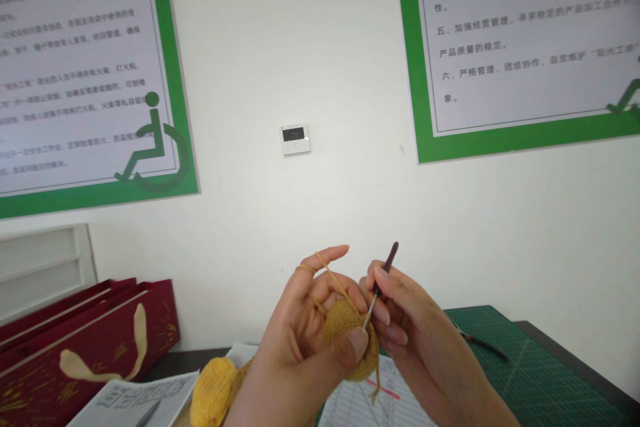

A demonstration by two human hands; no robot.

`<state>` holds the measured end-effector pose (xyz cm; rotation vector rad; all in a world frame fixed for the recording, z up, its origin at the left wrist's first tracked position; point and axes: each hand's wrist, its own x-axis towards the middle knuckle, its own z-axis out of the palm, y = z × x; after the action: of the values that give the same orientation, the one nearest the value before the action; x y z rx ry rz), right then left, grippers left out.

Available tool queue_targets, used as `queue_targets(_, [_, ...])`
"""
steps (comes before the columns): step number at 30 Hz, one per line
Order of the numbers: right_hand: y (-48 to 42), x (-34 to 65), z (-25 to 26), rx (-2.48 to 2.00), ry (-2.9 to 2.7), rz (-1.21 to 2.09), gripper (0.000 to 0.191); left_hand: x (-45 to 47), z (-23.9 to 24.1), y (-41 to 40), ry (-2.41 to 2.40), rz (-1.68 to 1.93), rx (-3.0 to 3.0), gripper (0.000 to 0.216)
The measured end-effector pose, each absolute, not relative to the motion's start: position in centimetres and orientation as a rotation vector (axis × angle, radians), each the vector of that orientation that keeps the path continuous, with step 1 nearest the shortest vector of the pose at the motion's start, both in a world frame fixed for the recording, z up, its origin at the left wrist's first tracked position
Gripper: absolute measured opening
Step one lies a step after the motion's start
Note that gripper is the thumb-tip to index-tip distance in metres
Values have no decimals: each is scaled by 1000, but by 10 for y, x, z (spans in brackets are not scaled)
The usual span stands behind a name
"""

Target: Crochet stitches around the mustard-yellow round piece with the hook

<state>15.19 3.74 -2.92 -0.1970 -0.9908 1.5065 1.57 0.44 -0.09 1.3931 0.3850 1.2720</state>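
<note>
Left hand (pixel 300 347) pinches the tan crochet piece (pixel 341 321), positioned just left of the right hand (pixel 407 303). The latter grips the crochet hook (pixel 387 267), long axis slanting down-left, tip at the piece

Soft, fairly bright light fills the frame from a source out of view; the wall (pixel 345 80) is palest around the centre and greyer towards the edges. Shadows are gentle. Lettering blurs on the left poster (pixel 75 47), wide-angle stretch skews the upper corners, and the crocheted piece (pixel 343 323), lower centre, looks reasonably sharp.
</note>
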Motion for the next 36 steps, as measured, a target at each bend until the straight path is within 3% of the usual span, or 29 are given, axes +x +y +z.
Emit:
queue_targets(7, [37, 153, -32, -182, -1053, 1452, 34, 16, -3, 6, 355, 1339, 1330, 81])
queue_targets(13, [42, 159, -34, -211, -1307, 1051, 18, 15, -3, 6, 396, 1380, 1334, 102])
queue_targets(16, [43, 159, -34, -176, -1387, 807, 7, 16, -2, 5, 389, 1386, 1340, 101])
queue_targets(21, [40, 155, -36, -148, -1411, 553, 11, 19, -1, 2, 379, 1431, 1323, 104])
queue_targets(31, [41, 155, -40, -90, -1305, 724, 10, 15, -5, 4, 509, 1425, 1304, 77])
queue_targets(36, [45, 156, -44, -118, -1329, 709, 9, 13, -4, 7, 501, 1408, 1272, 81])
